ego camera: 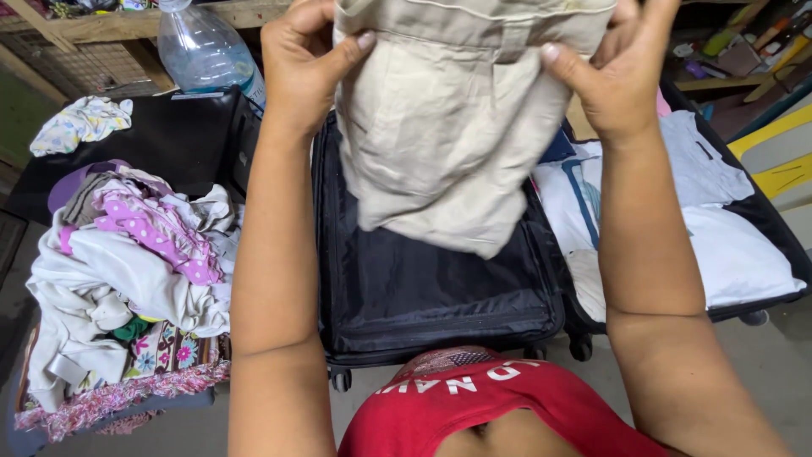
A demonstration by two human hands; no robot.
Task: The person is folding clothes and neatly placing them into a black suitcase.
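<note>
**Beige garment hanging over the open case**

Both hands are pinching shut on the waistband: left hand [306, 72], right hand [622, 72]. The folded beige cotton trousers [448, 135] are hanging lengthwise downward between them, directly above the black fabric-lined suitcase half [423, 296].

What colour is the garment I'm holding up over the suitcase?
Plain beige, like khaki trousers, pinched at the waistband by both hands; the head view shows it best.

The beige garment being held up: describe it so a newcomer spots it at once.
Start at the open black suitcase in the middle. Directly above its bare half, the left hand and right hand hold up a beige garment. It is plain and creased, unlike the white clothes packed alongside.
</note>
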